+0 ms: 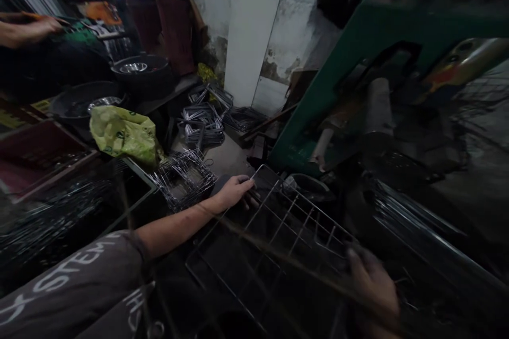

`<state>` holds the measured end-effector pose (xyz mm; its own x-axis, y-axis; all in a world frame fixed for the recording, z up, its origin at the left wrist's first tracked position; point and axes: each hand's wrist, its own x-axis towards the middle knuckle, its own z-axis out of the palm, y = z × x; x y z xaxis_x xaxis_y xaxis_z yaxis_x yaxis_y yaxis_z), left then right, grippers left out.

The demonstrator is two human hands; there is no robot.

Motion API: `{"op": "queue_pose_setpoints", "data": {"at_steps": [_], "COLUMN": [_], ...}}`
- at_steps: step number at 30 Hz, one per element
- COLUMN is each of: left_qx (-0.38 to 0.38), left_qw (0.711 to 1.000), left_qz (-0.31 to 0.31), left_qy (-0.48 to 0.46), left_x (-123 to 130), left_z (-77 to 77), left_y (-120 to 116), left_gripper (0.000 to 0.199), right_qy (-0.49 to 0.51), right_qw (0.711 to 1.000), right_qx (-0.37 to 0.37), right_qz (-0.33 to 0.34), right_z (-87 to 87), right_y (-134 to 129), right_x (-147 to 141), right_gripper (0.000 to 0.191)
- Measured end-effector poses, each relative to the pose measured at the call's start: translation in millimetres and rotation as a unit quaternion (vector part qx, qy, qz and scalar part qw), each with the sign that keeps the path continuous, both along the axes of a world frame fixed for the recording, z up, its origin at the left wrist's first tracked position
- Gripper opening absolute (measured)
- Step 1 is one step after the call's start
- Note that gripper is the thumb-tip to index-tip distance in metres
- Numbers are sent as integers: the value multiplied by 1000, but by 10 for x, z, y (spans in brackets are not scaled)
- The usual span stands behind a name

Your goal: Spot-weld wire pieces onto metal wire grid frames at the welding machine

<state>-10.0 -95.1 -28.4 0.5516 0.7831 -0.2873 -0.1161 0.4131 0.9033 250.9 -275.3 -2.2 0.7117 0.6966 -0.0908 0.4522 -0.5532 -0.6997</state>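
A wire rack (292, 222) with a grid of thin metal rods lies tilted in front of me. My left hand (236, 190) grips its far left edge, fingers curled about the wire near the corner. At the rack's right end, my right hand (371, 278) closes on the wire; motion blurs it and its fingertips are partly hidden. A stack of bent wire frames (185, 175) lies just left of my left hand. Dark blurred rods cross the near part of the view, and I cannot tell what they belong to.
A green machine (294, 137) with protruding metal cylinders stands at the right. More wire frames (202, 122) are piled on the floor ahead. A yellow-green bag (125, 135) and dark basins (143, 74) are at the left. Another person's hand (42, 29) shows at the far left.
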Motion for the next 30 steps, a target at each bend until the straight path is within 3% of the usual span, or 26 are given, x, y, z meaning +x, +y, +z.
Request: {"op": "queue_pose_setpoints", "data": {"at_steps": [5,11,15,19,22,24,27,30], "left_qx": [2,-2,-6,-10,-8,-6,-4,-2], "left_qw": [1000,1000,1000,1000,1000,1000,1000,1000], "left_qz": [12,18,15,11,8,7,11,15], "left_qy": [0,-10,-11,-11,-17,-17,-11,-9], "left_x": [-59,-99,-79,-60,-64,-70,-79,-82], "left_z": [-5,-24,-28,-42,-51,-50,-39,-32], "left_y": [-4,22,23,22,21,20,20,20], "left_gripper": [45,47,45,47,48,47,46,45], "right_qy": [231,296,264,226,38,-85,-137,-150], "right_qw": [972,954,961,971,997,988,970,964], "right_qx": [34,33,40,38,-55,-128,-199,-218], "right_qz": [24,-35,-75,-72,-24,17,28,10], "right_z": [-155,-126,-102,-182,-197,-171,-122,-95], "right_y": [361,554,612,650,689,712,714,682], "right_x": [-291,-400,-442,-449,-482,-527,-603,-646], "right_gripper": [52,49,41,37,32,32,37,42]}}
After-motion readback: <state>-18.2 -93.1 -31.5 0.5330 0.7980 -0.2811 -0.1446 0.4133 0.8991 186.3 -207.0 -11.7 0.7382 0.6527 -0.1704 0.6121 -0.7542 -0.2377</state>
